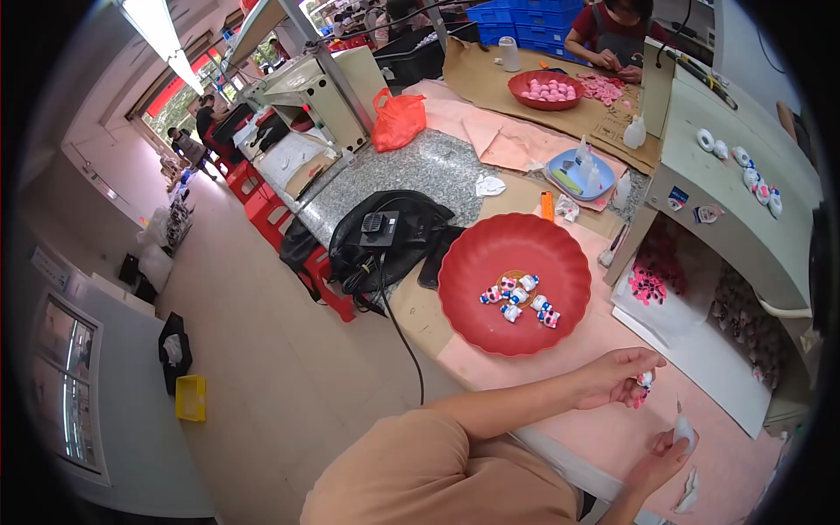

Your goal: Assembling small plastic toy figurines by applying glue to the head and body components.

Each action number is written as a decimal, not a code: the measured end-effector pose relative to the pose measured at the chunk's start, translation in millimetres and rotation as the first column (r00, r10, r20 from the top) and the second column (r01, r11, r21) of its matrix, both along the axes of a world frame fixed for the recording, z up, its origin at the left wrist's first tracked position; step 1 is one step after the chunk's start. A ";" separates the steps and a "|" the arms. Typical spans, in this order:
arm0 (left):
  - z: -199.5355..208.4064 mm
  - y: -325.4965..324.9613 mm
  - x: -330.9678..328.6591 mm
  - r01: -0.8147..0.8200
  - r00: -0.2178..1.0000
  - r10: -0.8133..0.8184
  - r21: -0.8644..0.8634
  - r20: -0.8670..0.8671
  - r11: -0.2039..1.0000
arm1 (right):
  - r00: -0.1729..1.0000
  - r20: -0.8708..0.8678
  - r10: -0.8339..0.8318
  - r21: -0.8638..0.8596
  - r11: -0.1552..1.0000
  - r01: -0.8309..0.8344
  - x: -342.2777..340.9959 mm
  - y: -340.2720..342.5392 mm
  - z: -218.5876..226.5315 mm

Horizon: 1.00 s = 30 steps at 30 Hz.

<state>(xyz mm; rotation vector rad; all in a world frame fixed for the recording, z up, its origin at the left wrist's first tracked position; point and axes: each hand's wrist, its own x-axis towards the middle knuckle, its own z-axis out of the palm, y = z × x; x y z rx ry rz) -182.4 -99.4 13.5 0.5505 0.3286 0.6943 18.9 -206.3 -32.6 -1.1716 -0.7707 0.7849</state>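
My left hand (617, 378) pinches a small white, pink and blue figurine (645, 381) between thumb and fingers above the pink-covered tabletop (595, 455). Below and to its right, my right hand (658, 465) grips a white squeeze bottle (684, 432). A thin needle tip on the bottle points up toward the figurine, apart from it. Beyond my left forearm sits a red scalloped bowl (560, 249). Several similar little figurines (516, 296) lie together at its middle.
A cream shelf unit (735, 184) at right has figurines on top and pink pieces (649, 284) inside. Behind the bowl are a blue tray (560, 166) with bottles and an orange block (547, 206). A black bag (411, 219) with a cable lies left. Across the table, a person (612, 44) handles pink pieces.
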 end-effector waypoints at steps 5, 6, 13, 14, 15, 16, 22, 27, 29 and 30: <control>5.2 -12.6 -20.1 -0.105 0.994 0.111 -0.282 0.008 0.954 | 0.997 -0.069 -0.046 0.067 0.996 0.051 -27.3 9.2 16.3; 2.6 -14.0 -22.4 -0.096 0.994 0.105 -0.288 0.017 0.953 | 0.996 -0.027 -0.087 0.015 0.996 0.087 -26.1 7.7 14.7; -34.4 -21.2 -33.5 -0.199 0.867 0.359 0.421 -0.345 0.885 | 0.978 0.103 -0.179 -0.014 0.983 0.181 -39.8 7.2 5.7; -26.1 -21.3 -34.9 -0.192 0.883 0.291 0.283 -0.369 0.940 | 0.977 0.141 -0.163 -0.053 0.984 0.171 -32.3 0.6 -11.9; -26.3 -20.0 -34.1 -0.189 0.876 0.271 0.232 -0.399 0.954 | 0.965 0.225 -0.132 0.043 0.991 0.126 -34.3 3.7 -6.6; -32.8 -18.9 -32.4 -0.185 0.867 0.288 0.274 -0.407 0.944 | 0.945 0.310 -0.102 0.127 0.990 0.065 -39.2 9.5 -1.7; -40.7 -25.7 -14.6 -0.066 0.774 0.383 0.536 -0.505 0.841 | 0.860 0.504 -0.079 0.219 0.975 -0.039 -33.2 8.0 4.1; -33.7 -26.4 -7.9 0.000 0.703 0.454 0.638 -0.548 0.770 | 0.786 0.614 -0.073 0.234 0.968 -0.092 -31.1 6.1 11.5; -34.8 -27.3 -7.2 -0.033 0.703 0.470 0.637 -0.533 0.770 | 0.782 0.619 -0.068 0.226 0.969 -0.095 -29.6 5.5 11.1; -35.4 -27.6 -7.8 -0.033 0.700 0.472 0.636 -0.536 0.771 | 0.775 0.628 -0.067 0.221 0.971 -0.095 -29.9 5.6 10.6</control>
